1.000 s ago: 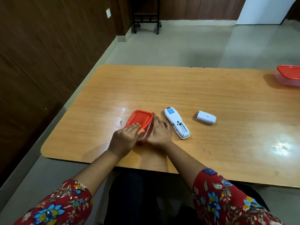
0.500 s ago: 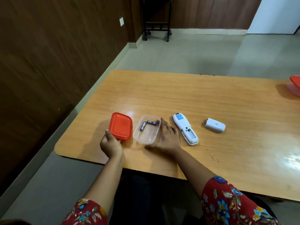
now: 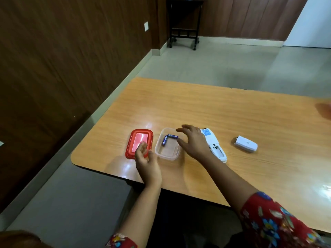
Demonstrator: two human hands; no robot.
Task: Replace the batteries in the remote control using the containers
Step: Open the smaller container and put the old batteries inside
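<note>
A small clear container (image 3: 167, 154) stands open near the table's front edge, with two blue batteries (image 3: 169, 138) lying at its far end. Its red lid (image 3: 137, 140) lies flat just to the left. My left hand (image 3: 146, 162) hovers open at the lid's near right corner, holding nothing. My right hand (image 3: 192, 141) is raised over the container's right side, fingers spread, empty. The white remote (image 3: 215, 146) lies face down to the right with its battery bay open. Its white battery cover (image 3: 245, 144) lies further right.
The wooden table (image 3: 223, 111) has a rounded front left corner close to the lid. A reddish shape (image 3: 325, 110) shows at the far right edge. A dark wall runs along the left, and a black wheeled stand (image 3: 183, 22) is on the floor beyond.
The lid came off the container and was laid to its left. My left hand has let go of the lid and opened. My right hand has lifted off the table over the container.
</note>
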